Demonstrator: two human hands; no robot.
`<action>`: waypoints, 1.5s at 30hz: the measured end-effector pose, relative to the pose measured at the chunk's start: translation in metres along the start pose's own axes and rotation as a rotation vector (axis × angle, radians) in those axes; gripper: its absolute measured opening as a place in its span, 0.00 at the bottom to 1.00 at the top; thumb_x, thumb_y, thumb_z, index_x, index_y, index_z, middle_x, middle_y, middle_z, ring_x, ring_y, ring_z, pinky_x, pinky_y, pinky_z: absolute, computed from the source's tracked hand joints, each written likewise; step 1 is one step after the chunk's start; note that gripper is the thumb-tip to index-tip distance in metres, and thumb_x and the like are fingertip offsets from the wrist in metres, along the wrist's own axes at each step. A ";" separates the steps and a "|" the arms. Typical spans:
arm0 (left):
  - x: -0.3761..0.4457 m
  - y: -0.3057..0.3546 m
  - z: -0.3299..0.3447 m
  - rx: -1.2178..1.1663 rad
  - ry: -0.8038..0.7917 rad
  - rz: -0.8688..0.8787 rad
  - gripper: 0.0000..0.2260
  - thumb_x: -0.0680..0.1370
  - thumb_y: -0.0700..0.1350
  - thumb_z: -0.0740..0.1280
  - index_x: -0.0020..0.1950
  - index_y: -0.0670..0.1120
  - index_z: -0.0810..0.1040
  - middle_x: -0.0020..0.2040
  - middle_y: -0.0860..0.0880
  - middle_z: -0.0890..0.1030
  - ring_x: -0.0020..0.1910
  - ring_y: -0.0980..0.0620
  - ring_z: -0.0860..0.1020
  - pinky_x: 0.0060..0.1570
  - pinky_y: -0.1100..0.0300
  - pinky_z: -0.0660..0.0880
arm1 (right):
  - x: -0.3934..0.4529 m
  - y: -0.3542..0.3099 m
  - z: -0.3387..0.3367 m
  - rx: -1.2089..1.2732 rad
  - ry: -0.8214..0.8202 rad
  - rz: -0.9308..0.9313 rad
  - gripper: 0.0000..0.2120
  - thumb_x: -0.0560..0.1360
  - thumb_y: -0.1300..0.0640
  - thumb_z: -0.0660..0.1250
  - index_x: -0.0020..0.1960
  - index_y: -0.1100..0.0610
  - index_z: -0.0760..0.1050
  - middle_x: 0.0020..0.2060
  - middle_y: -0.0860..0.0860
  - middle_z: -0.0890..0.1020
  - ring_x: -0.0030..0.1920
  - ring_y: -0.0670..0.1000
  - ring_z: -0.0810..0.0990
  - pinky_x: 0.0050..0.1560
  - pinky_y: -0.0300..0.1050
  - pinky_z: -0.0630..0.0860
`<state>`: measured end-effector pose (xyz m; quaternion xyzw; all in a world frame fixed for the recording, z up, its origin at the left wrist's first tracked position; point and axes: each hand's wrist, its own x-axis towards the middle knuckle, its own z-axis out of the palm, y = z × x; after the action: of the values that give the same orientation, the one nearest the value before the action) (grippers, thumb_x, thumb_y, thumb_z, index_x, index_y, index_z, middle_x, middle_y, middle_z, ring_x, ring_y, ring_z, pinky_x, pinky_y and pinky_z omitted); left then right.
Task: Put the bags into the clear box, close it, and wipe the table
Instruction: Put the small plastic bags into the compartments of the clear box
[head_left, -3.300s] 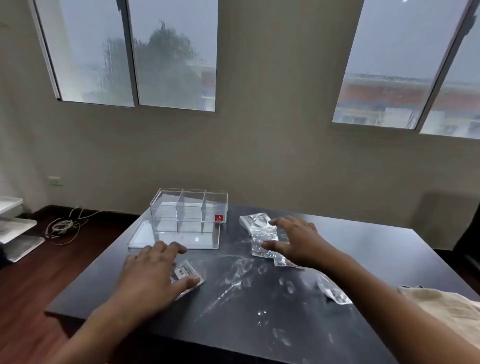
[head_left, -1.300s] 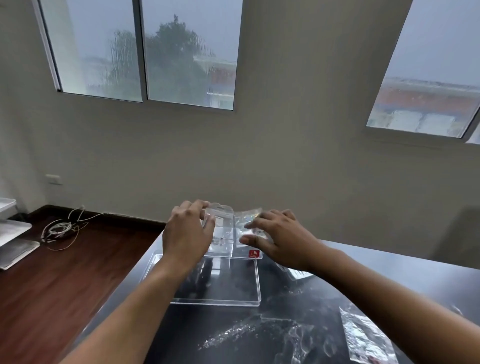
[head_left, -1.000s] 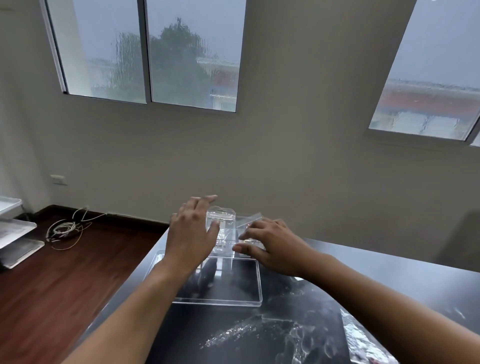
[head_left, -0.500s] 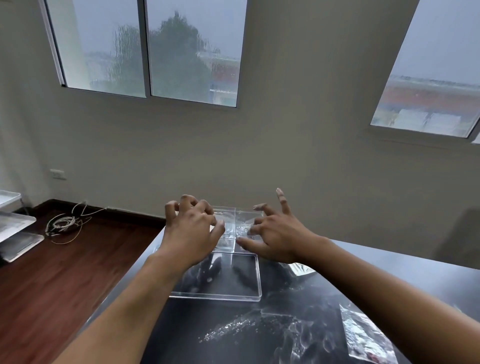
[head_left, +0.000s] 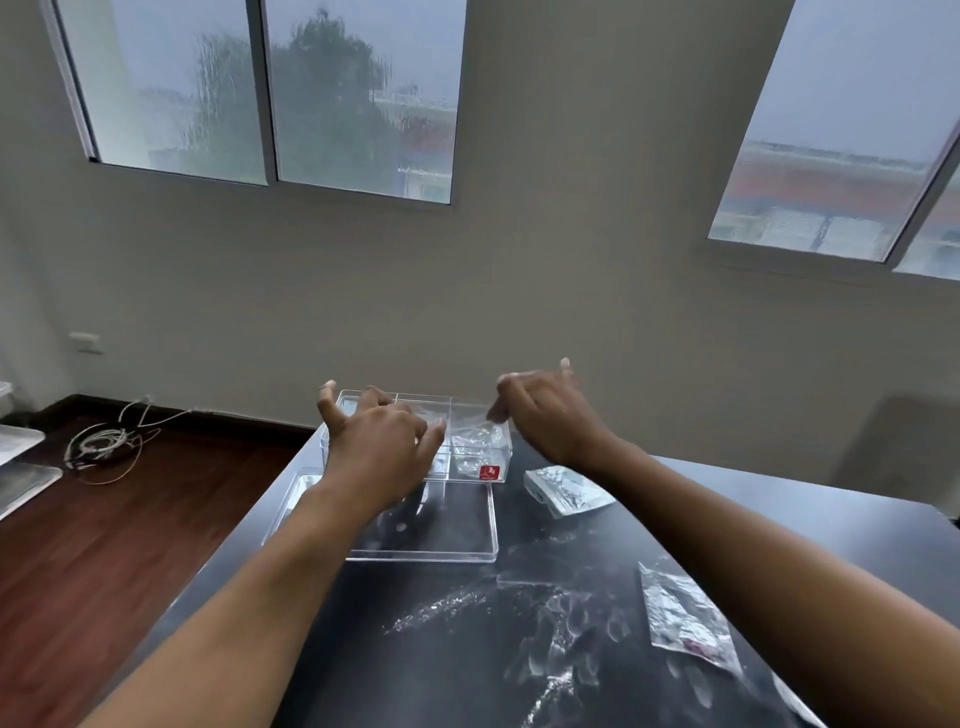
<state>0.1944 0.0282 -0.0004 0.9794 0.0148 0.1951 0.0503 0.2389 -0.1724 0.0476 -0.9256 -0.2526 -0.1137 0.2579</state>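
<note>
At the far edge of the black bench (head_left: 597, 670), the clear box (head_left: 480, 451) stands open with crumpled bags in its right compartment and a small red label (head_left: 490, 472), writing unreadable, on its front wall; its lid (head_left: 457, 540) lies flat just in front. Both the left hand (head_left: 382, 441) and right hand (head_left: 550, 415) hover over the box, fingers spread, gripping nothing. Two more bags (head_left: 569, 491) (head_left: 685, 621) lie on the smeared bench, beneath rain-streaked windows (head_left: 270, 93) and a beige wall.
</note>
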 end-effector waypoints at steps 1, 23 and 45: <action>-0.001 0.002 -0.001 -0.025 0.045 -0.005 0.22 0.81 0.63 0.51 0.54 0.58 0.83 0.58 0.59 0.80 0.67 0.54 0.70 0.68 0.37 0.43 | -0.001 0.002 -0.009 0.057 0.078 0.023 0.33 0.79 0.45 0.45 0.43 0.57 0.88 0.45 0.48 0.89 0.53 0.50 0.84 0.80 0.64 0.45; -0.024 0.087 -0.019 -0.241 0.006 0.642 0.21 0.76 0.59 0.67 0.67 0.53 0.77 0.70 0.54 0.75 0.54 0.52 0.82 0.49 0.55 0.80 | -0.160 0.057 -0.104 -0.283 -0.481 0.218 0.29 0.60 0.39 0.84 0.57 0.46 0.81 0.50 0.39 0.84 0.47 0.41 0.75 0.49 0.44 0.72; -0.026 0.110 0.004 -0.298 0.143 0.742 0.04 0.79 0.47 0.63 0.49 0.51 0.77 0.43 0.54 0.79 0.41 0.52 0.76 0.47 0.56 0.74 | -0.160 0.058 -0.115 -0.182 -0.479 0.194 0.15 0.67 0.46 0.82 0.42 0.54 0.81 0.39 0.47 0.86 0.36 0.41 0.78 0.41 0.43 0.74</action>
<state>0.1732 -0.0831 -0.0022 0.8843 -0.3645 0.2675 0.1167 0.1243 -0.3423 0.0657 -0.9654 -0.2053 0.1113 0.1164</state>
